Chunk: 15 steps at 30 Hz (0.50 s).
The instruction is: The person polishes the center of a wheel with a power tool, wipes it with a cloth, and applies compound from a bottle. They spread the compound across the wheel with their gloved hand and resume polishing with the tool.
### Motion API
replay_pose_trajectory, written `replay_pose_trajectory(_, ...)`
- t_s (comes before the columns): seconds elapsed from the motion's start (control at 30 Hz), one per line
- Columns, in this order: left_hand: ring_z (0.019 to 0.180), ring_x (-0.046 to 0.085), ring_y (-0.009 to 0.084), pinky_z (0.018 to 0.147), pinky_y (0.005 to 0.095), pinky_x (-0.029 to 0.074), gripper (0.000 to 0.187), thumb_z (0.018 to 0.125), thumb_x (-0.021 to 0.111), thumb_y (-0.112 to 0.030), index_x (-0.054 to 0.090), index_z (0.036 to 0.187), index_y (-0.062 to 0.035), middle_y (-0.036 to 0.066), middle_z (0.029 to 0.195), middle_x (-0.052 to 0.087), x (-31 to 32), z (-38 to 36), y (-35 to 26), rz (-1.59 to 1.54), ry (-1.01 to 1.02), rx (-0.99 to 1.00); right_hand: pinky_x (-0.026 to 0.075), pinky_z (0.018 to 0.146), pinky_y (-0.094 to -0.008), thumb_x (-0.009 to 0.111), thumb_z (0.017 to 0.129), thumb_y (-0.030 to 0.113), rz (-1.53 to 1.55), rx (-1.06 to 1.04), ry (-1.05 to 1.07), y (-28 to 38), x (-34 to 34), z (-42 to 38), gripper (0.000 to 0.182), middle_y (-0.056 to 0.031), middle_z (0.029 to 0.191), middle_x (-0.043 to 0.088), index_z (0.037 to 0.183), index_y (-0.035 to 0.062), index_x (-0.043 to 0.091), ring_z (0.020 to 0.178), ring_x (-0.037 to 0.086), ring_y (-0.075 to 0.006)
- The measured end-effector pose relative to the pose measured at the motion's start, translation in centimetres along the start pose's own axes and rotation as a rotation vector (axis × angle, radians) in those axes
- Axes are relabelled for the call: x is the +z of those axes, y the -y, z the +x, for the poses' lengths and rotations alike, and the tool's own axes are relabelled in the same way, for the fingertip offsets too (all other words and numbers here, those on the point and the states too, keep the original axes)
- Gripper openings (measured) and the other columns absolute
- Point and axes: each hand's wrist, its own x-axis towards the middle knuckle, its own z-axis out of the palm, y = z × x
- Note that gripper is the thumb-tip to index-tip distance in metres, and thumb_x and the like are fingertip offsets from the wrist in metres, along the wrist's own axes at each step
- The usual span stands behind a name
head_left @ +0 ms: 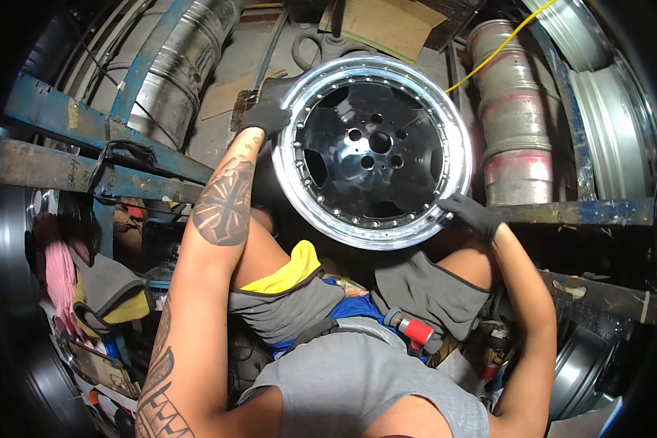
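A wheel rim (416, 182) with a polished silver lip, a glossy black centre and a ring of small bolts is held face up, tilted, above my knees. My left hand (267, 115), in a dark glove, grips its upper left edge. At the lower right of the lip, my right hand (474, 214) is closed on the edge, also gloved. Both hands' far-side fingers are partly hidden by the rim. A red tool with a round grey-green end (415, 331) lies on my lap near the grey cloth (431, 292) over my right thigh.
Wheel barrels are stacked on racks at the left (186, 62) and right (517, 117). Blue steel beams (58, 102) run along both sides. A yellow hose (500, 55) crosses at upper right. Cardboard (390, 25) lies behind the rim. Pink cloth strands (57, 274) hang at left.
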Motion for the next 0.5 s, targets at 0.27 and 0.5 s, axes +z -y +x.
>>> replay_pose_trajectory(0.27, 0.121, 0.061, 0.0432, 0.106, 0.0483, 0.046, 0.061, 0.091, 0.049, -0.042, 0.057, 0.134, -0.0001, 0.027, 0.129, 0.064, 1.1, -2.5, -2.4, -0.019, -0.213, -0.12, 0.059, 0.058, -0.0279, 0.061, 0.098, 0.023, 1.003, -0.161, -0.137, 2.8, 1.1, -0.5, 0.023, -0.0041, 0.09, 0.071, 0.112, 0.0048, 0.065, 0.069, 0.07, -0.0152)
replay_pose_trajectory(0.5, 0.121, 0.063, 0.0395, 0.105, 0.0452, 0.048, 0.056, 0.09, 0.055, -0.043, 0.071, 0.114, 0.0051, 0.032, 0.119, 0.066, 4.5, -7.0, 0.4, 0.115, 0.07, 0.221, 0.048, 0.083, -0.0276, 0.065, 0.095, 0.021, 0.374, -0.665, -0.797, 4.6, -2.8, 1.2, 0.025, -0.0043, 0.098, 0.069, 0.109, 0.0005, 0.068, 0.093, 0.061, -0.0108)
